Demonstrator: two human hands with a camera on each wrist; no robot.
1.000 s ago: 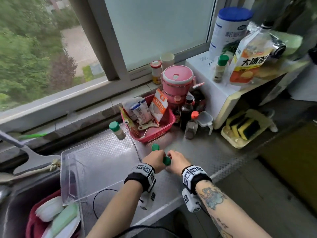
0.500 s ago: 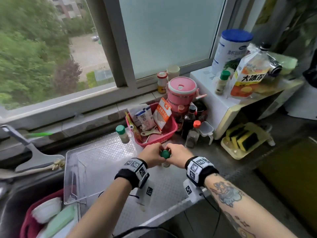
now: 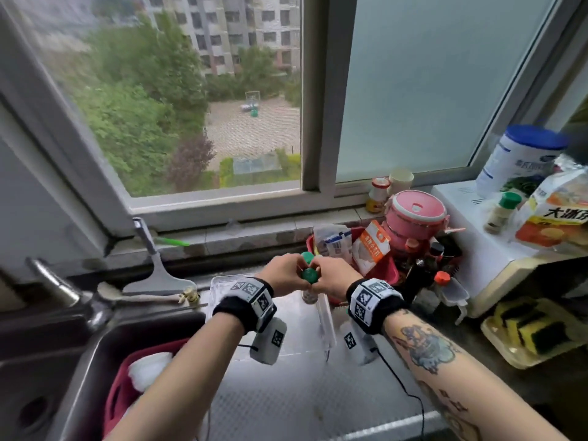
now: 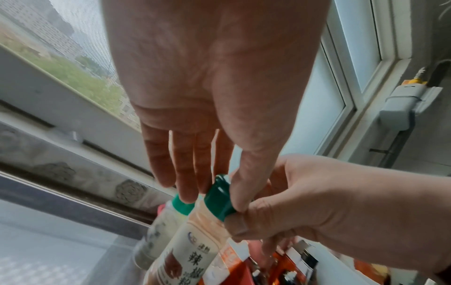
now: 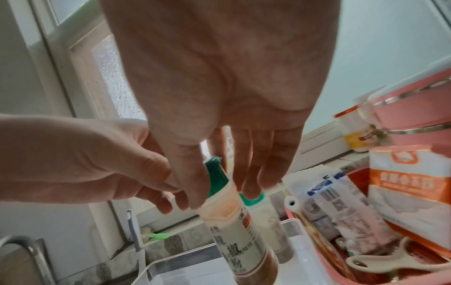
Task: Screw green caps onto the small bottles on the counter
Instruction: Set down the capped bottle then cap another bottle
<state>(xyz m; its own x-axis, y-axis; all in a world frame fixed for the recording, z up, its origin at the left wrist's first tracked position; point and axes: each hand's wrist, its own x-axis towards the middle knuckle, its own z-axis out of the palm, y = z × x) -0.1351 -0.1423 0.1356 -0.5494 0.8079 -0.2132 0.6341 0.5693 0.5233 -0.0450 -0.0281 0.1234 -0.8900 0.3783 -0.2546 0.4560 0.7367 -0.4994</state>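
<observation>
Head view is showing both hands raised off the bench since a moment ago, meeting at the green cap (image 3: pixel 309 275) of a small bottle (image 3: pixel 309 296) lifted over the clear tray (image 3: pixel 327 323). The left hand (image 3: pixel 283 275) and right hand (image 3: pixel 334 278) fingers are pinching around the cap and neck; tightening is probably underway. Another capped bottle (image 3: pixel 307 257) is standing just behind.
</observation>
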